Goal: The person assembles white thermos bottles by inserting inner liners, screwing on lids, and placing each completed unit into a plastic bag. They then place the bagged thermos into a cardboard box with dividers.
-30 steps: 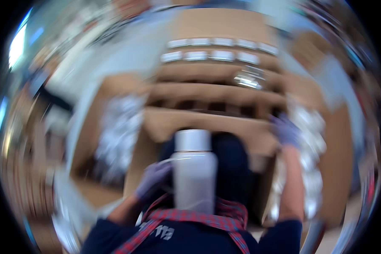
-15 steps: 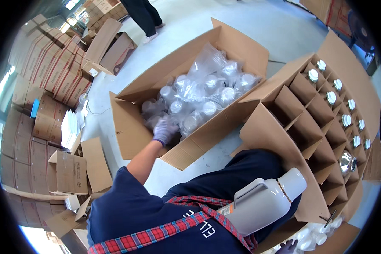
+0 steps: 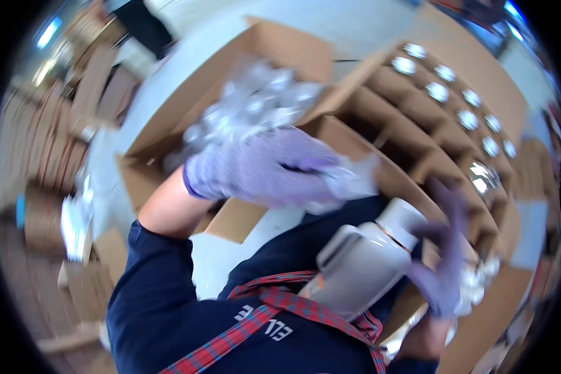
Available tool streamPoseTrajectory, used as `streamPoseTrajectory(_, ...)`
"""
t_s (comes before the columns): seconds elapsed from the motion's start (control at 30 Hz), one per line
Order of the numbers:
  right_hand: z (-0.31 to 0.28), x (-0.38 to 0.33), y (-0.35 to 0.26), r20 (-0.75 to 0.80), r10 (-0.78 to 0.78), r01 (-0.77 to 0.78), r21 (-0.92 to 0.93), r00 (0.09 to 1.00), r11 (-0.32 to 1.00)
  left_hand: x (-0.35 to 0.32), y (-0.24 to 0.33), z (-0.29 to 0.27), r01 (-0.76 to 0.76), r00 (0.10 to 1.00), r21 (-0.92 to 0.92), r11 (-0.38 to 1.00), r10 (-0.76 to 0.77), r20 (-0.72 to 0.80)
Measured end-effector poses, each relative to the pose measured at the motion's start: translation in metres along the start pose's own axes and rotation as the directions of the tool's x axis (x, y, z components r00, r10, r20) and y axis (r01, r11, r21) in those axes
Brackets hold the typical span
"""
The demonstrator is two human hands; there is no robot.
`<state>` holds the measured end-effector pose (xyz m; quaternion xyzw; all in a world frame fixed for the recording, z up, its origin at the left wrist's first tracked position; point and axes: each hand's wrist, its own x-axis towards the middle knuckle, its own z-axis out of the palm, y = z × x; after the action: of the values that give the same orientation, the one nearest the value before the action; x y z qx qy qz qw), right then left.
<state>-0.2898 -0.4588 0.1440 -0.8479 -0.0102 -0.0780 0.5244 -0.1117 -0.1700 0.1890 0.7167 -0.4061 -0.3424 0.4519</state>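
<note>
White and smooth, a flask with a broad cap lies tilted against the person's lap and apron, its cap pointing up toward a divided carton. The right hand, in a purple glove, is just beside the flask's cap end, fingers spread and curled loosely around nothing; motion blur hides whether the fingertips touch the flask. The left hand, also gloved in purple, is raised above the lap and closed on a crumpled clear plastic bag, which trails from its fingers toward the flask.

Behind the left hand stands an open cardboard box filled with more plastic-wrapped pieces. To the right, the divided carton shows rows of cardboard cells, the far ones holding shiny round tops. A red plaid strap crosses the dark blue top at the lower edge. Flat cardboard and stacked boxes lie blurred on the floor to the left.
</note>
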Motion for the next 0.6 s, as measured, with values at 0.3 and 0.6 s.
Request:
streamPoseTrajectory(0.3,-0.086,0.138,0.055,-0.427,0.351,0.037,0.677,0.834,0.735,0.093,-0.015,0.05,-0.367,0.754,0.536,0.76,0.58,-0.307)
streamPoseTrajectory(0.6,-0.065,0.082,0.041,-0.811,-0.34,0.137,-0.314,0.476,0.94,0.196,-0.043,0.082,-0.446,0.811,-0.413,0.794,0.164,-0.562)
